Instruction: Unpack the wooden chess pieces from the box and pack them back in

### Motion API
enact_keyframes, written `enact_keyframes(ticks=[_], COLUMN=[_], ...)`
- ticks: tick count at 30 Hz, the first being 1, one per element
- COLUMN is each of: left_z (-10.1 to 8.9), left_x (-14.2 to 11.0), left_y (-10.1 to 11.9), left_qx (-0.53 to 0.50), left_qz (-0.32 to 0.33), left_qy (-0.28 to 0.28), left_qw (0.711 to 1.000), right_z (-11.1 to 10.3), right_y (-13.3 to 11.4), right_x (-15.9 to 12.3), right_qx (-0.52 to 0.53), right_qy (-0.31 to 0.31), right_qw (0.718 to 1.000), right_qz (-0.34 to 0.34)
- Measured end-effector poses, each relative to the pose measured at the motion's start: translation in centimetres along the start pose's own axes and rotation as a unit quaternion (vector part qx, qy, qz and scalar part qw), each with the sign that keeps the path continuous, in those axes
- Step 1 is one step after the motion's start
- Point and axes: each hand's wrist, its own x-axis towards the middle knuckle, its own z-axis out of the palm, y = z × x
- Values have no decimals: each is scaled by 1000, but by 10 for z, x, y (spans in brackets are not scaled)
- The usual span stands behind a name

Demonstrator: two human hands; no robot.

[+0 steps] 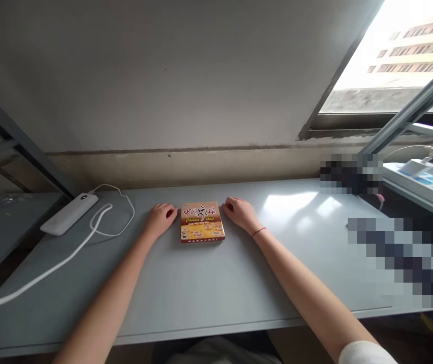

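Risk: flat orange cardboard Chinese-chess box (202,222) may skid on smooth grey table (208,288) under uneven push | left hand (160,219), right hand (240,212) loosely curled, holding nothing, flanking box | white cable (98,227) nearby could snag

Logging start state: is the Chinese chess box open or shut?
Shut. The Chinese chess box lies flat on the grey table, printed lid up, no pieces in view. Left hand and right hand flank it.
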Motion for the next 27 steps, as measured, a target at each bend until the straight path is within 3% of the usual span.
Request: enact_keyframes(ticks=[5, 12, 16, 20, 24, 27], left_z=[-6, -23, -16, -12, -27, -43], left_x=[-1, -3, -6, -6, -7, -12], left_y=[13, 46, 52, 50, 51, 58], left_qx=[-40, -74, -60, -54, -58, -80], left_qz=[16, 39, -1, -16, -15, 29], left_qy=[14, 29, 8, 4, -37, -88], left_qw=[999, 996, 998, 998, 998, 993], right_z=[-2, -3, -5, -9, -12, -16], right_y=[-3, -13, -18, -20, -23, -27], right_x=[-1, -3, -4, -5, -6, -8], right_qx=[22, 140, 186, 301, 380, 401], right_qy=[-3, -23, -27, -7, 15, 25], right_qw=[1000, 987, 981, 953, 923, 914], right_qz=[-1, -73, -46, -44, -56, -58])
